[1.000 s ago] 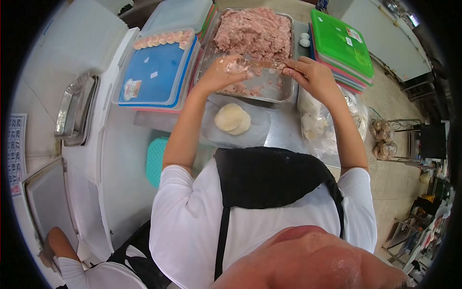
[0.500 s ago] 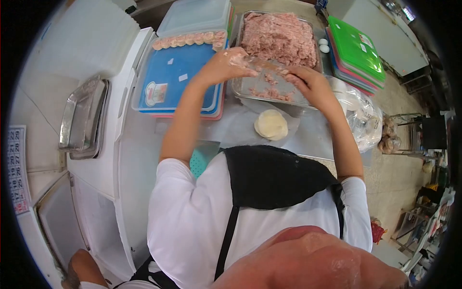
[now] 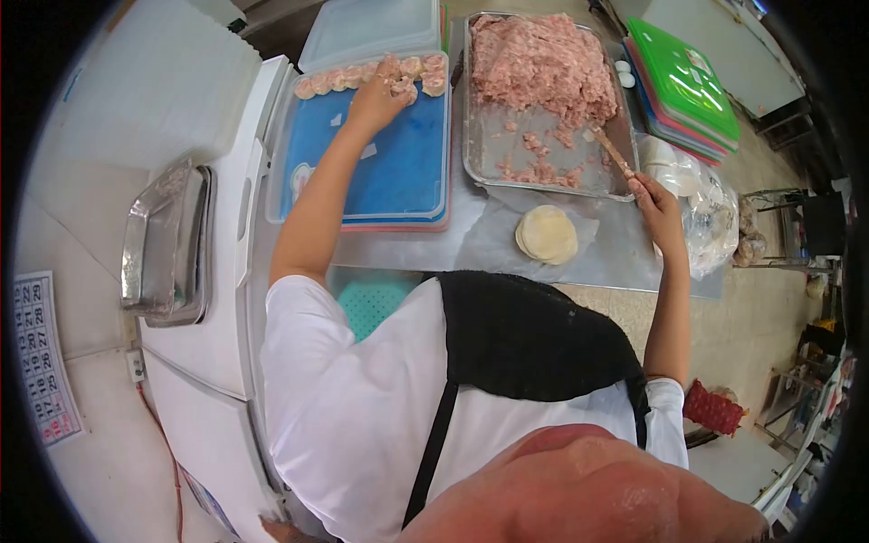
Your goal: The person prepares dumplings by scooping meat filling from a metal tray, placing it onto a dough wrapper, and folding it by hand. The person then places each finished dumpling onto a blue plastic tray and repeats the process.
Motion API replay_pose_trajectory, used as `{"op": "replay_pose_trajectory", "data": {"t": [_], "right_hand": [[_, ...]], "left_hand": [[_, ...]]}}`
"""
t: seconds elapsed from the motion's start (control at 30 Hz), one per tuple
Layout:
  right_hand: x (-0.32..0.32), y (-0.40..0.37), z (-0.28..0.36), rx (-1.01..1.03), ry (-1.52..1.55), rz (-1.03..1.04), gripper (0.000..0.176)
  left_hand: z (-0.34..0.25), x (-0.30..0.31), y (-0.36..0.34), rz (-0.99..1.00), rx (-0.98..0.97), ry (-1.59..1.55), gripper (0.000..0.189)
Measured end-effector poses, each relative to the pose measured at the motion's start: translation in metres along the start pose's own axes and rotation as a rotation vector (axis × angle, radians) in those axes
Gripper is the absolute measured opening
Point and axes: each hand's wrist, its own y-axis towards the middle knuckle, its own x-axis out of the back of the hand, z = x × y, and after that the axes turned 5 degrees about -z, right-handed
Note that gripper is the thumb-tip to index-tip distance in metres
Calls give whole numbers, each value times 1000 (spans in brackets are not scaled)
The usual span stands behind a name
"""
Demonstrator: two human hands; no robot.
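Note:
My left hand (image 3: pixel 376 98) is closed around a meat-filled dumpling (image 3: pixel 405 90), over the blue plastic container (image 3: pixel 394 181). A row of open-topped dumplings (image 3: pixel 317 84) lines that container's far edge, partly hidden by my fingers. My right hand (image 3: pixel 658 208) grips the end of a flat wooden spatula (image 3: pixel 615 154) at the right side of a metal tray (image 3: pixel 484 145). Raw ground meat (image 3: pixel 539 68) is heaped at the tray's back, with scraps smeared toward its front. Round dough wrappers (image 3: pixel 546 234) lie stacked on a clear sheet nearer my body.
Stacked containers with green lids (image 3: pixel 683 81) stand at the right, beside two white eggs or balls (image 3: pixel 624 73). A plastic bag of white items (image 3: pixel 692 204) lies near my right hand. Metal pans (image 3: pixel 167 244) sit on the white appliance at left.
My left hand has gone left from over the meat tray to the dumpling row, carrying a dumpling. My right hand has drawn right and down with the spatula. The whole view has shifted slightly.

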Motion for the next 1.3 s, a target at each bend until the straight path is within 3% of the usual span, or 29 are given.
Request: {"op": "replay_pose_trajectory", "data": {"t": [0.3,0.4,0.5,0.53,0.6,0.63,0.7,0.73,0.8,0.9,0.97,1.03,1.07,1.17,1.3], "right_hand": [[-10,59,4,228,-296,271,36],[-1,90,4,344,-539,328,34],[7,129,-26,501,-816,353,31],[3,138,-34,525,-906,343,29],[-12,132,-49,633,-908,279,23],[-23,112,-45,650,-959,314,23],[-36,83,-43,873,-867,537,24],[-33,85,-33,825,-902,510,24],[-15,93,-10,732,-968,466,25],[-20,143,-26,845,-833,387,26],[-43,147,-49,824,-742,489,28],[-56,119,-56,784,-652,651,30],[-55,104,-60,747,-539,619,33],[-38,107,-67,629,-292,702,34],[-34,122,-42,641,-475,584,33]], "left_hand": [[-13,-20,6,-155,-132,55,77],[-7,-14,0,-51,-69,-72,77],[-16,-7,-9,19,-39,72,77],[-27,-4,-10,60,90,124,66],[-59,4,-20,-36,-26,269,45],[-77,7,-28,-85,-84,342,36],[-127,5,-58,-136,-161,138,27],[-151,0,-73,-166,-197,36,23],[-174,-27,-109,41,-138,-213,20],[-199,-65,-157,271,-55,-249,19],[-193,-95,-181,386,-44,-269,20],[-208,-106,-195,241,-99,-186,21],[-211,-109,-201,171,-125,-144,22],[-201,-111,-204,204,-103,-169,21],[-187,-106,-202,258,72,-420,18]]}}
